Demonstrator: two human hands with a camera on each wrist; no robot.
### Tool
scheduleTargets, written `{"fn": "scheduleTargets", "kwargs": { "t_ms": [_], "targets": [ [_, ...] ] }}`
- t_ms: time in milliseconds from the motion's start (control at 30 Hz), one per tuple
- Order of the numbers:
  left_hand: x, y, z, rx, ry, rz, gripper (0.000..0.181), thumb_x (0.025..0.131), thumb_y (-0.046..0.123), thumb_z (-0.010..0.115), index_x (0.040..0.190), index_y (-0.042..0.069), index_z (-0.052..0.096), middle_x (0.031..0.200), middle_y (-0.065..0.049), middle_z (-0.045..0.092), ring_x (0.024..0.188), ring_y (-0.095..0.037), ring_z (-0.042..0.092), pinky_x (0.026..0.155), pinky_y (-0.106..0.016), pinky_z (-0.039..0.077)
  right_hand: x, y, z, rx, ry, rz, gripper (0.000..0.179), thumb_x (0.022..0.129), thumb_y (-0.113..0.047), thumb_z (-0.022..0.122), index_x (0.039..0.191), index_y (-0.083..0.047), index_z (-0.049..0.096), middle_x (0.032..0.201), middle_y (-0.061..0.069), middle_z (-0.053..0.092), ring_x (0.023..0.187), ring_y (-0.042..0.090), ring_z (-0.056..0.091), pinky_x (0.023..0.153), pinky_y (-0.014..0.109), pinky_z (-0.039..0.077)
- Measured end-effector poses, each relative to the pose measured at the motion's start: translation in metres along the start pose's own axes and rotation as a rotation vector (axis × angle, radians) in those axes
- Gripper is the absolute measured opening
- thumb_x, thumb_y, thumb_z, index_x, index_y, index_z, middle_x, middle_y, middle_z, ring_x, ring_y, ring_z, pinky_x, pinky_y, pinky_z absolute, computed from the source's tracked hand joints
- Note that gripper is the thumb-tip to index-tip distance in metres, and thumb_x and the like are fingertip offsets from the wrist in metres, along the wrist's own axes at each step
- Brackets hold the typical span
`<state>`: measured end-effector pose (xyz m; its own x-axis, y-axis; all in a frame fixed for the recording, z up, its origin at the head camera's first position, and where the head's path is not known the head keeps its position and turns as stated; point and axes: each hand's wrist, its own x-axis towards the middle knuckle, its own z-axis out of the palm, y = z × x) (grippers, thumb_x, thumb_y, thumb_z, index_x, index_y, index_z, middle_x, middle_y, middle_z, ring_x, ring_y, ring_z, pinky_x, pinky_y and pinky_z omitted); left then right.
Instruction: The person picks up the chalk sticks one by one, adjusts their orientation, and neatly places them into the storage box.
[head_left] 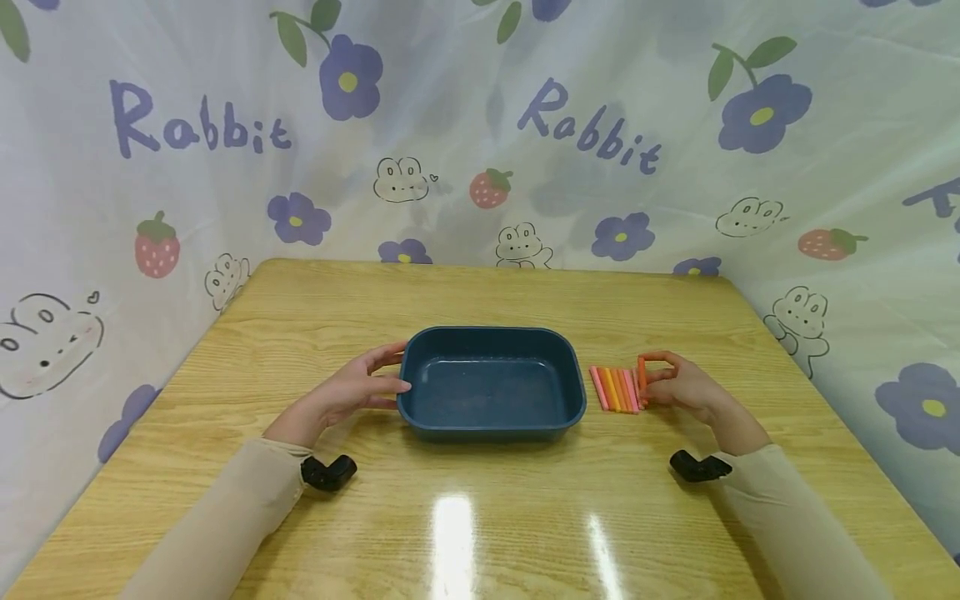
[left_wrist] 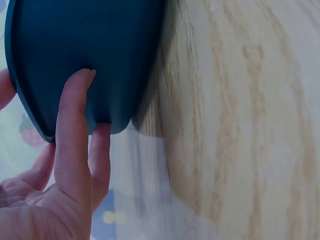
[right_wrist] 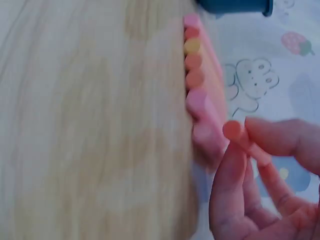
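A dark blue rectangular plastic basin (head_left: 491,430) stands on the wooden table. At its left end is my left hand (head_left: 352,390), with fairly straight, spread fingers touching the outer wall and one fingertip at the rim. Up close in the left wrist view, fingers (left_wrist: 72,127) lie against the basin wall (left_wrist: 100,45). To the right of the basin, several chalk sticks (head_left: 615,389) in pink, orange and yellow lie side by side. My right hand (head_left: 686,387) pinches an orange chalk stick (right_wrist: 233,131) between thumb and fingers, at the right end of the row.
The wooden table (head_left: 480,296) reaches back to a white curtain (head_left: 450,100) printed with rabbits, flowers and strawberries. A black wrist mount (head_left: 328,472) sits on the left sleeve, and another black mount (head_left: 700,467) on the right one.
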<state>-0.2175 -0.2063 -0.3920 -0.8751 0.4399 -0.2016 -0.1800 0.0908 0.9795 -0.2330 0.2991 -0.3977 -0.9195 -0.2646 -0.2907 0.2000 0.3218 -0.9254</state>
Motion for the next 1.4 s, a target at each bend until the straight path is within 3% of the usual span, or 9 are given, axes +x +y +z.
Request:
{"fn": "scheduleTargets", "kwargs": {
  "t_ms": [333, 500, 700, 1400],
  "targets": [
    [0.001, 0.000, 0.000, -0.002, 0.010, -0.002, 0.077, 0.086, 0.005, 0.064, 0.149, 0.007, 0.019, 0.146, -0.022, 0.020, 0.105, -0.032, 0.057, 0.082, -0.045, 0.051, 0.000, -0.017, 0.014, 0.295, 0.012, -0.043, 0.073, 0.091, 0.003, 0.055, 0.146, 0.003, 0.008, 0.104, 0.010, 0.054, 0.088, 0.014, 0.063, 0.085, 0.030, 0.051],
    [0.001, 0.000, 0.000, -0.003, 0.006, 0.005, 0.077, 0.086, 0.006, 0.064, 0.149, 0.008, 0.019, 0.146, -0.021, 0.020, 0.104, -0.032, 0.057, 0.082, -0.045, 0.051, 0.001, -0.026, 0.023, 0.342, 0.009, -0.041, 0.069, 0.093, 0.001, 0.050, 0.147, 0.003, 0.006, 0.108, 0.012, 0.052, 0.089, 0.013, 0.063, 0.085, 0.028, 0.051],
    [-0.001, 0.001, 0.001, -0.008, -0.001, 0.016, 0.077, 0.087, 0.006, 0.064, 0.149, 0.007, 0.018, 0.146, -0.022, 0.019, 0.106, -0.033, 0.056, 0.083, -0.046, 0.051, 0.002, -0.036, 0.032, 0.402, -0.013, -0.026, 0.068, 0.093, 0.002, 0.049, 0.147, 0.001, 0.007, 0.101, 0.008, 0.056, 0.087, 0.016, 0.063, 0.082, 0.026, 0.052],
    [-0.001, 0.002, 0.003, -0.011, 0.014, 0.000, 0.076, 0.086, 0.005, 0.064, 0.148, 0.007, 0.019, 0.146, -0.022, 0.020, 0.108, -0.036, 0.054, 0.083, -0.045, 0.051, 0.010, -0.073, 0.066, 0.493, -0.058, -0.003, 0.064, 0.093, 0.003, 0.049, 0.147, -0.004, 0.015, 0.097, 0.005, 0.060, 0.081, 0.014, 0.063, 0.079, 0.026, 0.052]
  ]
}}
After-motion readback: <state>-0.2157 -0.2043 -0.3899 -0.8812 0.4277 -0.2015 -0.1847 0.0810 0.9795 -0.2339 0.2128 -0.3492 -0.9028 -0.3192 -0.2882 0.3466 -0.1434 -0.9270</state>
